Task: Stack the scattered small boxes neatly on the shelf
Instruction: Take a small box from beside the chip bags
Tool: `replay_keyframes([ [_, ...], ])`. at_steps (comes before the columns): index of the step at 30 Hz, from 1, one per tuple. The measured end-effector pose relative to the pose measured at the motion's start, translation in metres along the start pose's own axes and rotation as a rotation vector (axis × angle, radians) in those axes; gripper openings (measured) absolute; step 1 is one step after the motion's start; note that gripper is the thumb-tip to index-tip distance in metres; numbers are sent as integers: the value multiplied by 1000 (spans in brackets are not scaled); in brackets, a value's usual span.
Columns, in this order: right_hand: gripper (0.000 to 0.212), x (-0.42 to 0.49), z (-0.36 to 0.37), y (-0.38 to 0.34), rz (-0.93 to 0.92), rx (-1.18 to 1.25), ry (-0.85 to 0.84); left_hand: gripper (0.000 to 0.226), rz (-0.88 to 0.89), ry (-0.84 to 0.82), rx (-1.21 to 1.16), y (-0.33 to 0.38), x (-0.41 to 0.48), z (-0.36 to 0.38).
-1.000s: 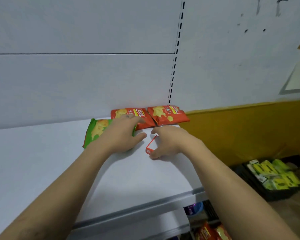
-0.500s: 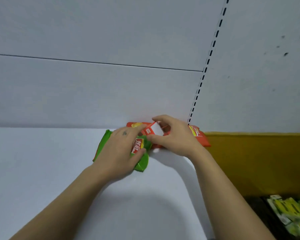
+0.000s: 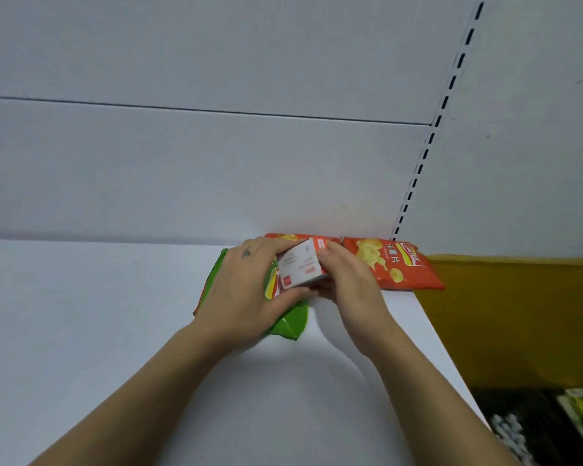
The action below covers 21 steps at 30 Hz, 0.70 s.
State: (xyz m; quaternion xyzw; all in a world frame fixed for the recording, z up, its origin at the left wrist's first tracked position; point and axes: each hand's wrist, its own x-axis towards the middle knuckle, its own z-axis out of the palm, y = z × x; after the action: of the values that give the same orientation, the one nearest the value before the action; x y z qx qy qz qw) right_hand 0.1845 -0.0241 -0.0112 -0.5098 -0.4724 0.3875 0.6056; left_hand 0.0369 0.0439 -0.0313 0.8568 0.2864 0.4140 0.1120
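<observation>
A small red and white box is held between both hands above the white shelf, its white face turned up. My left hand grips its left side with fingers above and thumb below. My right hand grips its right end. Under my left hand lies a green chip bag, partly hidden. A second red and white edge shows by my left fingers; I cannot tell whether it is another box.
An orange chip bag lies against the back panel at the right. Another orange bag peeks out behind my hands. A yellow wall drops past the shelf's right edge, with a dark crate of yellow packs below.
My right hand has lifted the box from the shelf toward the back. My left hand has come onto it, and the box has turned its white face up.
</observation>
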Motion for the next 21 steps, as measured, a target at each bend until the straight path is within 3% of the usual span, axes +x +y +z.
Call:
replay_keyframes([
  [4, 26, 0, -4, -1, 76, 121, 92, 51, -47, -14, -41, -2, -1, -3],
  [13, 13, -1, -5, 4, -50, 47, 107, 47, -69, 24, -140, 0, -3, -7],
  [17, 30, -2, -6, 3, -74, 28, 81, 47, -92, -6, -157, 1, -3, -7],
  [21, 28, -6, -10, 0, -64, 23, 32, 53, -172, -22, -257, 6, -5, -11],
])
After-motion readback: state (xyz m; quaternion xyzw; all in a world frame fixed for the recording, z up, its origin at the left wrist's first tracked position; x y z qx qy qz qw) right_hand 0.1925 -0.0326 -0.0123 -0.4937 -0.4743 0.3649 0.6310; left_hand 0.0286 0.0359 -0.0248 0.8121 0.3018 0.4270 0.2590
